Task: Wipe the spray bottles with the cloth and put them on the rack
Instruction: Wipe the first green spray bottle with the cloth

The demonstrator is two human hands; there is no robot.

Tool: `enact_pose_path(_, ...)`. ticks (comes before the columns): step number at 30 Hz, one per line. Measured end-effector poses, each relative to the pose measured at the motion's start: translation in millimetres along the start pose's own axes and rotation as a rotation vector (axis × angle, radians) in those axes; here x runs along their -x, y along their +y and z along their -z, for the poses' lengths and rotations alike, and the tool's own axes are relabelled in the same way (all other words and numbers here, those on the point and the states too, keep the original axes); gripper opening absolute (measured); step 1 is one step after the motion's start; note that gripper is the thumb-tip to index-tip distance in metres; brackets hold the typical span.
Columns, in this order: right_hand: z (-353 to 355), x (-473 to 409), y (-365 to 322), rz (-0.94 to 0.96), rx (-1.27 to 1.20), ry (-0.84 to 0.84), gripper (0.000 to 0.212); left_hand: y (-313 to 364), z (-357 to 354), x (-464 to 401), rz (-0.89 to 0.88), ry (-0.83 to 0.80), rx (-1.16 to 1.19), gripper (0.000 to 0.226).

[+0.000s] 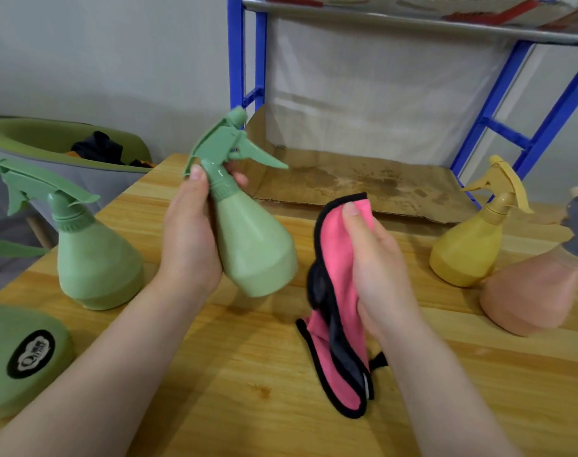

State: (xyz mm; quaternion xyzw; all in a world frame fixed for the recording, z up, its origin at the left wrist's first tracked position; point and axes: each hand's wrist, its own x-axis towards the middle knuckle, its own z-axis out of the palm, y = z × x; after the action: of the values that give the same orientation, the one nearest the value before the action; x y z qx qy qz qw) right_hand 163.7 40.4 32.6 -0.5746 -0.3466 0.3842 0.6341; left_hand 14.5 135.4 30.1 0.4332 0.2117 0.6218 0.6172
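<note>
Surface: pale varnished wooden table (281,407), grey wall behind; at its far edge a blue metal rack (499,127), its low shelf lined with stained brown cardboard (363,183) and bare of bottles, so judged the destination, not yet used.

Item 1: light green plastic spray bottle with darker green trigger head (248,239). Lifted clear of the table near its middle, tilted, base toward the cloth. Left hand (192,232) wraps the neck, thumb just under the trigger; this leaves the body bare for wiping.

Item 2: pink microfibre cloth with black edging (337,291). Right hand (376,268) grips it bunched, thumb pressed on the upper fold, tail hanging to the table. Just beside the bottle, not touching; wiping judged about to begin.

Item 3: second green spray bottle (93,255), upright near the left edge.

Items 4, 5: yellow spray bottle (466,249) and peach spray bottle with grey head (532,288), near the right edge, leaning in the wide view.

Item 6: green padded object with black oval label (20,354), front-left corner.
</note>
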Motion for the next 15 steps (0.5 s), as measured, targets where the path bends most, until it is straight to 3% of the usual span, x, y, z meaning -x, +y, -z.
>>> enact_pose_path(4,-14,0,17,0.042,0.211,-0.041,0.017,3,5,-8,0.053,0.093,0.211,0.034)
enact_pose_path(9,-24,-1,33,-0.144,-0.002,-0.135,0.076,3,5,-9,-0.048,0.211,0.226,0.036)
enact_pose_path(12,-32,2,38,-0.19,-0.085,-0.257,0.074,-1,1,-5,-0.116,0.252,0.204,0.036)
enact_pose_path(15,-35,6,33,-0.269,-0.189,-0.308,0.05,-7,-5,3,-0.179,0.234,0.047,0.037)
